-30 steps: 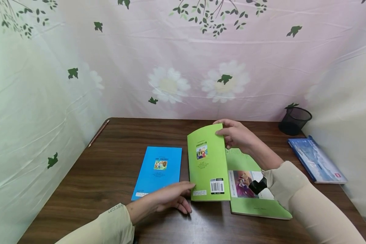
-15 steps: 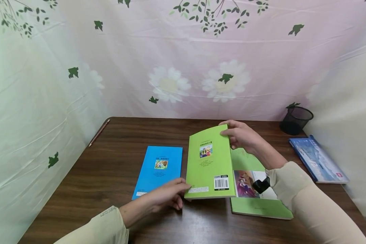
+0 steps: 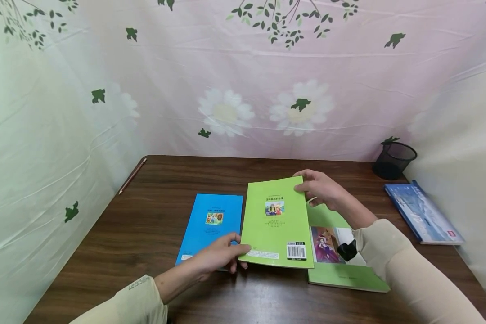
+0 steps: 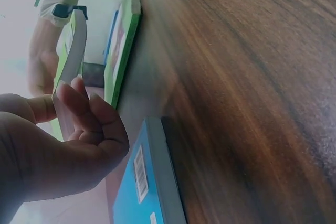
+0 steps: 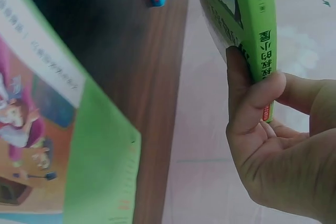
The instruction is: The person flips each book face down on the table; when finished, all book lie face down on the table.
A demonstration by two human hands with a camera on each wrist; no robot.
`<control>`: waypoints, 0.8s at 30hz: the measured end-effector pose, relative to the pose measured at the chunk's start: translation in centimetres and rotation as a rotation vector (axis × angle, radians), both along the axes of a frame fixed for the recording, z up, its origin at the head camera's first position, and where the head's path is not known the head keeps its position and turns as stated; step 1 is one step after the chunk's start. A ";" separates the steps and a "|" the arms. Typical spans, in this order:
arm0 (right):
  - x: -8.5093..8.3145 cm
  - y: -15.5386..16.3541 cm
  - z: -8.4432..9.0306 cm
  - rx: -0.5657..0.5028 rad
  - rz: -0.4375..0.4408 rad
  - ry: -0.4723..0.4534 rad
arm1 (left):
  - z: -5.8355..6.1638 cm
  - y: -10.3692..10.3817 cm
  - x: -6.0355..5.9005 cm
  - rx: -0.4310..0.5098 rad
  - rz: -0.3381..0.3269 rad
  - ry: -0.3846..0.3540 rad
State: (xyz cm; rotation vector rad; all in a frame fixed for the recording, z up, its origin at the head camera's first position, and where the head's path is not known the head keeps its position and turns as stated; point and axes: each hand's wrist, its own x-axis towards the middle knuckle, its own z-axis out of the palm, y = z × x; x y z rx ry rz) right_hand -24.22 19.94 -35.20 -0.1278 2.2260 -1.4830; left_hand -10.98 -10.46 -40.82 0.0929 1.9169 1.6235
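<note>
A light green book [image 3: 276, 222] hangs low over the wooden table [image 3: 146, 234], back cover up with its barcode near me. My right hand [image 3: 320, 189] grips its far right corner, thumb on the cover; the right wrist view shows the fingers [image 5: 247, 103] curled round the green spine [image 5: 260, 30]. My left hand [image 3: 220, 254] pinches the book's near left corner, seen edge-on as a thin book edge [image 4: 71, 72] in the left wrist view. A blue book [image 3: 210, 225] lies flat just left of it. A second green book [image 3: 340, 256] lies under the right side.
A black mesh pen cup [image 3: 393, 159] stands at the back right corner. A dark blue book [image 3: 423, 213] lies along the right edge. A pencil [image 3: 132, 175] lies at the back left. Flowered cloth walls [image 3: 243, 81] close in three sides.
The light green book has tipped from nearly upright down to almost flat and shifted slightly left. Both hands kept their hold and came lower with it.
</note>
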 end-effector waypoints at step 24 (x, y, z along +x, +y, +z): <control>0.3 -0.6 -3.8 0.146 -0.037 0.038 | -1.0 0.3 0.2 -0.119 -0.014 0.065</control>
